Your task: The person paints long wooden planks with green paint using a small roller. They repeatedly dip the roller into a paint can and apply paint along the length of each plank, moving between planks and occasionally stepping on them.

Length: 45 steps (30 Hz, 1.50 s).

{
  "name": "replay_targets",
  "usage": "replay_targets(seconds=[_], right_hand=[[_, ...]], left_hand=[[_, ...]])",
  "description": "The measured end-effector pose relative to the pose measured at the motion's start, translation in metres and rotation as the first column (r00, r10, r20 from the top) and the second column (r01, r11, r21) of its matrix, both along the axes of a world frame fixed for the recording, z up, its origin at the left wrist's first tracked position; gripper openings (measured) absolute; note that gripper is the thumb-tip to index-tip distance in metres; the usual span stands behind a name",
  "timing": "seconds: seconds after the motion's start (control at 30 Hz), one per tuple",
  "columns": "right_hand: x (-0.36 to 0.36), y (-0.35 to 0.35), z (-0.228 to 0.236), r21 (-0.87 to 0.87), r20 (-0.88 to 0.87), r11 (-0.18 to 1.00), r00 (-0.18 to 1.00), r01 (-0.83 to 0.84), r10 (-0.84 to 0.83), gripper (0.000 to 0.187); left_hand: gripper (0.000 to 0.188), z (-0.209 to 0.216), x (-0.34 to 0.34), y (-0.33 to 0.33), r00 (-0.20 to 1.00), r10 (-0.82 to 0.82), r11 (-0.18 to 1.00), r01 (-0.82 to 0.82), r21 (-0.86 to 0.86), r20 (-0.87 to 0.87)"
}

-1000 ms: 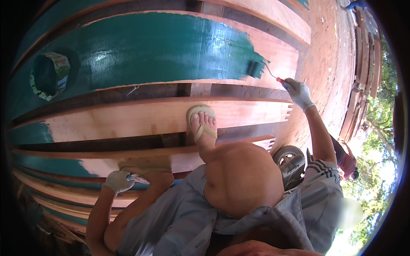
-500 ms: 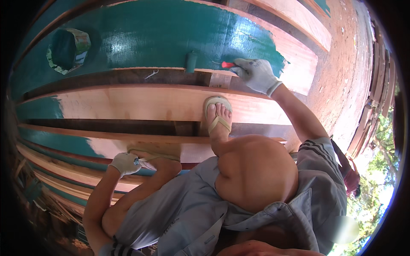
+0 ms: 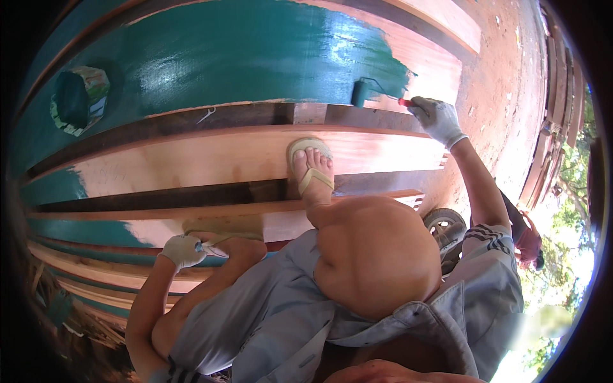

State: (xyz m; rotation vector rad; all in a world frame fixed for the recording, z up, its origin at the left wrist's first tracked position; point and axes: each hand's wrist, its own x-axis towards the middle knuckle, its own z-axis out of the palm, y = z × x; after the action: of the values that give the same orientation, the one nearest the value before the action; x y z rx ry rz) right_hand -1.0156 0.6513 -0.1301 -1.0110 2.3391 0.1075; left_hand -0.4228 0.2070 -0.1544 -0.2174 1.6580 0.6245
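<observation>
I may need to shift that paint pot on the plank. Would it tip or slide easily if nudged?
The paint pot looks squat and open-topped, so it probably resists tipping. It seems to hold teal paint, so a hard nudge could slop it. It sits on the glossy painted plank, possibly wet, so it might slide.

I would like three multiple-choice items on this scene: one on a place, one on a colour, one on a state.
1. Where is the paint roller?
A. on the top plank
B. in the paint can
C. on the ground

2. What colour is the paint?
A. red
B. teal green
C. white

3. How is the middle plank under the sandalled foot?
A. fully painted
B. mostly bare
C. broken

Answers:
1 A, the right hand holds it at the painted edge.
2 B, the wet coat shows it.
3 B, only its left end is painted.
</observation>
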Motion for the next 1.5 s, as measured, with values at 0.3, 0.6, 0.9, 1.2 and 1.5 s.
replay_targets(seconds=[0.3, 0.6, 0.9, 1.2, 1.5], right_hand=[[-0.05, 0.102, 0.038, 0.205, -0.183, 0.958, 0.97, 0.199, -0.162, 0.034], [-0.066, -0.109, -0.019, -0.321, 0.045, 0.947, 0.999, 0.02, -0.006, 0.039], [-0.058, -0.293, -0.045, -0.319, -0.084, 0.933, 0.985, -0.167, 0.148, 0.051], [-0.082, -0.253, -0.034, -0.124, -0.074, 0.983, 0.989, -0.138, 0.129, 0.047], [-0.13, -0.095, 0.023, 0.052, -0.119, 0.995, 0.99, 0.081, -0.074, 0.042]], left_hand=[[0.048, -0.009, 0.012, 0.003, 1.0, -0.021, 1.0, 0.021, 0.008, 0.005], [0.052, -0.007, 0.002, 0.001, 0.993, -0.104, 0.994, 0.103, 0.027, 0.048], [0.053, 0.002, -0.02, 0.002, 0.978, -0.184, 0.982, 0.179, 0.062, 0.097], [0.052, 0.007, -0.023, 0.006, 0.974, -0.168, 0.986, 0.163, 0.045, 0.154], [0.053, -0.004, -0.01, 0.004, 0.975, -0.174, 0.984, 0.166, 0.069, 0.141]])
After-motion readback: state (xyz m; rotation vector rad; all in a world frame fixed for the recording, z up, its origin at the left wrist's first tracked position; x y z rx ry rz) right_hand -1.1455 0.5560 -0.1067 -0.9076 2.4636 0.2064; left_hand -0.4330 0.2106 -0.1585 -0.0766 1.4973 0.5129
